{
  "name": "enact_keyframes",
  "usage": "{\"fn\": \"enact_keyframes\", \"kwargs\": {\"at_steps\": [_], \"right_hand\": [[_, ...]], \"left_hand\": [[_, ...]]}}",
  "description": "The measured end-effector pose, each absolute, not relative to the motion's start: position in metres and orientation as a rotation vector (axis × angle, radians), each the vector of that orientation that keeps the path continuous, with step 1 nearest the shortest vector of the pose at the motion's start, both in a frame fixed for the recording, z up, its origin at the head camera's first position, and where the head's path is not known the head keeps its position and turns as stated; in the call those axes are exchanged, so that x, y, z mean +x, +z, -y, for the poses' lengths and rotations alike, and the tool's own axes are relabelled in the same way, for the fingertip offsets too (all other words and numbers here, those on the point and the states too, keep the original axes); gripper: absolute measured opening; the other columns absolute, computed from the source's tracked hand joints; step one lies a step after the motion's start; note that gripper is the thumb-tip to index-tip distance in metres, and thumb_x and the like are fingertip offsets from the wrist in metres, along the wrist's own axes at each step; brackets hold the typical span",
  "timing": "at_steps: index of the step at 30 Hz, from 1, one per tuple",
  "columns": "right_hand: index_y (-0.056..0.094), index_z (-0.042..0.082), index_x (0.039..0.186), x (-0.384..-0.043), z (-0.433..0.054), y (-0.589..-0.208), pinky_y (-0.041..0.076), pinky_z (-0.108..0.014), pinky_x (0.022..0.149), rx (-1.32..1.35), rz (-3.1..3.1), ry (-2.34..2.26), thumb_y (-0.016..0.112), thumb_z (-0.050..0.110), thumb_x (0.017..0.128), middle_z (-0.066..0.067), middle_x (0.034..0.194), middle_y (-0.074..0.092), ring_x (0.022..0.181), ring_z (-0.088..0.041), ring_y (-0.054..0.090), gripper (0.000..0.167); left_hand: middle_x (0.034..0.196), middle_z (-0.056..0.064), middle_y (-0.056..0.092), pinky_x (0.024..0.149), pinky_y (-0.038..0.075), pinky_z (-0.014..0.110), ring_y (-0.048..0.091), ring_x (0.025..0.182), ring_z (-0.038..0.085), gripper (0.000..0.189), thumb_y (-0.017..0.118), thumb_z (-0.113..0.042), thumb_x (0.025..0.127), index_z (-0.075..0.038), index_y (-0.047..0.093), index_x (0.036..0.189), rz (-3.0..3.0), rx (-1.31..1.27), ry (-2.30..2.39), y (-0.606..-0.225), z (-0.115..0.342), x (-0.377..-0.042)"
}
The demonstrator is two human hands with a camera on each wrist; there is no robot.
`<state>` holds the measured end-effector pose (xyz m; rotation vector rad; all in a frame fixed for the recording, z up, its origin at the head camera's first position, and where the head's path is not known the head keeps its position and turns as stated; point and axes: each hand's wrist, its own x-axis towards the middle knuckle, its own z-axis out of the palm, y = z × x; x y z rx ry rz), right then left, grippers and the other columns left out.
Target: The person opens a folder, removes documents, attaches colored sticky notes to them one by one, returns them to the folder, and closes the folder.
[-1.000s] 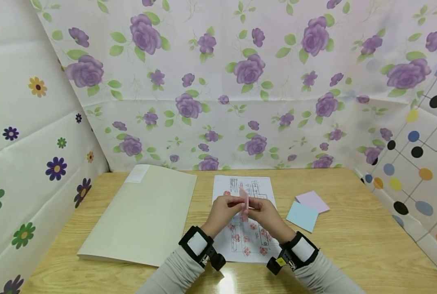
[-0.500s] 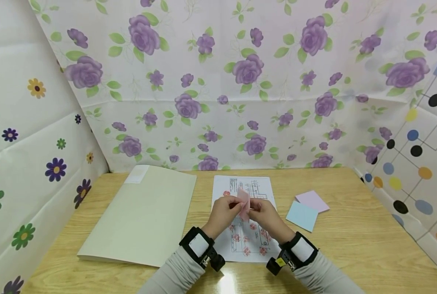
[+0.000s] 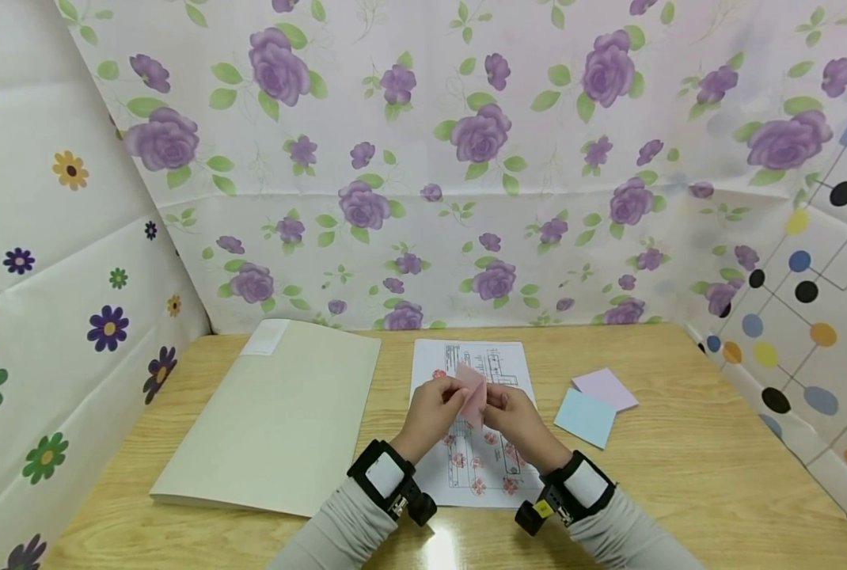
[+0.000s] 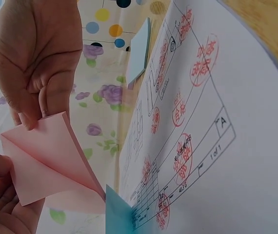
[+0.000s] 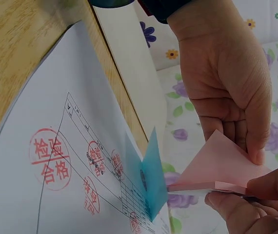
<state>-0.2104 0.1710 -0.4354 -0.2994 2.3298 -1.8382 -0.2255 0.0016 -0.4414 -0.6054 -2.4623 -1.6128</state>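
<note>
A small pink sticky note pad [image 3: 473, 393] is held up between both hands above the printed sheet [image 3: 459, 483]. The left hand [image 3: 429, 416] pinches a corner of its front leaf, which slants away from the stack. The right hand [image 3: 522, 418] pinches the pad's opposite side between thumb and fingers. In the left wrist view the pad's thick edge and the angled pink leaf [image 4: 41, 170] both show. A teal paper piece [image 4: 117, 209] stands up from the printed sheet below the pad. From the head this teal piece is hidden behind the hands.
A light blue note pad [image 3: 586, 418] partly covers a lilac note pad [image 3: 612, 388] on the right. To the left lies a large cream folder [image 3: 274, 427]. Red stamps mark the printed sheet. Patterned cloth surrounds the wooden table [image 3: 715, 475].
The pink pad was nearly edge-on and now shows a broader face, its leaf spreading apart. The left fingertips have shifted slightly left. Both forearms have barely moved.
</note>
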Motion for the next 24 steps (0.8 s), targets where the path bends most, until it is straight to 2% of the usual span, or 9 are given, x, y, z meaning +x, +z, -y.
{"fn": "enact_keyframes", "kwargs": {"at_steps": [6, 11, 16, 24], "right_hand": [[0.049, -0.013, 0.143, -0.2115, -0.1725, -0.4393, 0.055, -0.017, 0.085, -0.307, -2.306, -1.874, 0.046, 0.001, 0.102, -0.03, 0.133, 0.064, 0.11, -0.015, 0.066, 0.043], [0.049, -0.015, 0.141, -0.2111, -0.1711, -0.4412, 0.058, -0.025, 0.093, -0.22, -2.299, -1.926, 0.044, -0.002, 0.101, -0.032, 0.133, 0.063, 0.118, -0.026, 0.068, 0.042], [0.049, -0.014, 0.142, -0.21, -0.1691, -0.4397, 0.058, -0.035, 0.097, -0.075, -2.272, -1.978, 0.043, -0.004, 0.102, -0.032, 0.138, 0.06, 0.126, -0.037, 0.063, 0.041], [0.046, -0.014, 0.145, -0.2113, -0.1732, -0.4408, 0.058, -0.031, 0.097, -0.022, -2.261, -2.013, 0.04, -0.007, 0.103, -0.033, 0.142, 0.055, 0.13, -0.039, 0.06, 0.043]], "left_hand": [[0.091, 0.021, 0.071, 0.063, 0.047, 0.018, 0.056, 0.073, 0.009, 0.017, 0.061, -0.005, 0.1, 0.009, 0.071, 0.1, 2.45, -0.575, -1.632, -0.4415, -0.001, -0.2266], [0.097, 0.023, 0.071, 0.066, 0.05, 0.017, 0.063, 0.081, 0.016, 0.015, 0.061, -0.001, 0.098, 0.011, 0.07, 0.101, 2.439, -0.493, -1.703, -0.4417, -0.001, -0.2288], [0.096, 0.023, 0.071, 0.063, 0.048, 0.015, 0.059, 0.078, 0.013, 0.015, 0.061, -0.001, 0.097, 0.011, 0.07, 0.099, 2.427, -0.393, -1.763, -0.4395, -0.0009, -0.2308], [0.095, 0.023, 0.071, 0.063, 0.045, 0.014, 0.055, 0.076, 0.01, 0.015, 0.061, -0.002, 0.098, 0.011, 0.07, 0.098, 2.41, -0.347, -1.769, -0.4367, 0.0009, -0.2322]]}}
